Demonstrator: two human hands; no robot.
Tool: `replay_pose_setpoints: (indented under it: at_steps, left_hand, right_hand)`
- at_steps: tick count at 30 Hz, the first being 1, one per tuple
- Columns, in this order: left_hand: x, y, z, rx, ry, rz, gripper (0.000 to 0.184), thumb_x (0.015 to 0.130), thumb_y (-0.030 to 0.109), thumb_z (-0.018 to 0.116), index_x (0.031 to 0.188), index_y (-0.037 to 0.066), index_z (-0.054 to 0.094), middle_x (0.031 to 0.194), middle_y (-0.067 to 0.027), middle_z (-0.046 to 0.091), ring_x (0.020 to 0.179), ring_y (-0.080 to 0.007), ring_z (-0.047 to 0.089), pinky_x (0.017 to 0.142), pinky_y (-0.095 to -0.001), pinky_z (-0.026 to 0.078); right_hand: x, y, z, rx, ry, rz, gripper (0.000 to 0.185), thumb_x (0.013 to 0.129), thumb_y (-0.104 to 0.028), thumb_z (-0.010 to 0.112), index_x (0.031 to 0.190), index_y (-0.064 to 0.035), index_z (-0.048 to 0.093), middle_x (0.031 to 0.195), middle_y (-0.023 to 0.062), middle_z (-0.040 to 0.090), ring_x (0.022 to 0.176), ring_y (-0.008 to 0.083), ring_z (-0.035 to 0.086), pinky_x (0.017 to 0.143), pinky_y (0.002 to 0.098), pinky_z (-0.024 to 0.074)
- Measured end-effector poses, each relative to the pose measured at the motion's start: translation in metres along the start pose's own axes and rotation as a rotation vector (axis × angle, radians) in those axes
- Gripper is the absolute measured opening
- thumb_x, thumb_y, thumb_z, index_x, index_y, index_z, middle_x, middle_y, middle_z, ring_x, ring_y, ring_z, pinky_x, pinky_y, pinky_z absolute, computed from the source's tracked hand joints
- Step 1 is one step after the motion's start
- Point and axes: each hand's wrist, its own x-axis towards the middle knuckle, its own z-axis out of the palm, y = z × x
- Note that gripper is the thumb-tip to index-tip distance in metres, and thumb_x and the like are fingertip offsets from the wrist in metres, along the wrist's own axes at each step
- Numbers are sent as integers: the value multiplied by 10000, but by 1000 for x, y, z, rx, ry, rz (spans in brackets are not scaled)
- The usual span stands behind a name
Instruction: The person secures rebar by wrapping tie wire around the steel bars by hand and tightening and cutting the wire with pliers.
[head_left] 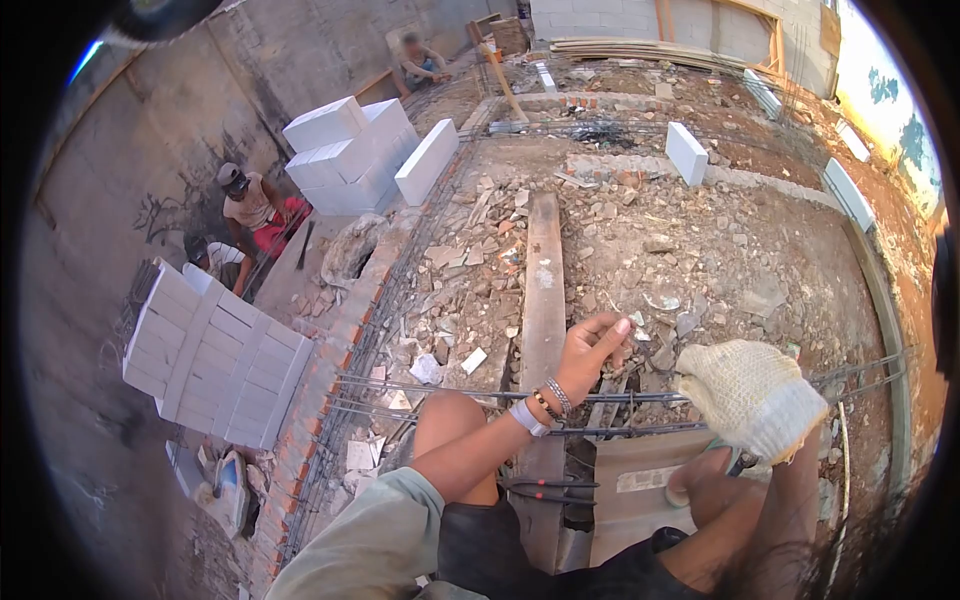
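My left hand (597,350), bare with bracelets and a pale wristband, is closed, thumb against the curled fingers, above the steel reinforcing bars (470,394). What it pinches, if anything, is too small to make out. To its right my right hand (750,390), in a cream knitted glove, is also closed over the bars. A dark piece shows under the glove's cuff; I cannot tell whether this hand holds it. Below the bars, a dark long-handled tool with red marks (545,491) lies across the wooden plank (543,270) near my knee.
Rubble (640,240) surrounds the plank. White block stacks (225,350) (350,160) stand left, beyond a brick-edged footing (325,410) with rebar alongside. Two people (255,210) (220,262) crouch there; another person (425,65) is farther back. A single block (687,153) stands ahead.
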Motion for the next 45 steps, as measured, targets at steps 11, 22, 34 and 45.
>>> replay_pose_setpoints:
  at_steps: [11,22,34,45]
  left_hand:
    - [31,-4,-28,-56,373,86,399,931,369,711,1104,18,631,729,26,566,586,-53,524,531,-227,433]
    - [37,3,-51,-204,614,-46,317,946,321,693,1151,97,605,911,21,592,604,-94,546,556,-256,473]
    - [34,-26,-43,-247,488,-257,252,947,326,689,1056,115,604,933,20,566,625,-100,523,585,-278,481]
    - [38,-35,-41,-294,401,-320,250,949,319,688,1075,129,586,928,21,562,631,-103,495,575,-292,453]
  right_hand:
    - [-6,6,-6,2,30,4,182,834,-218,644,962,-92,672,915,145,657,889,371,631,801,457,496]
    - [-17,34,-10,123,312,-42,135,864,-157,620,926,-43,656,852,177,644,828,387,634,747,432,504]
    - [-6,-3,-29,752,410,29,127,869,-54,703,984,-26,657,858,11,649,809,83,602,733,250,497]
    - [12,6,-18,814,421,-71,194,856,-24,728,1036,-9,656,961,36,681,919,86,629,810,261,519]
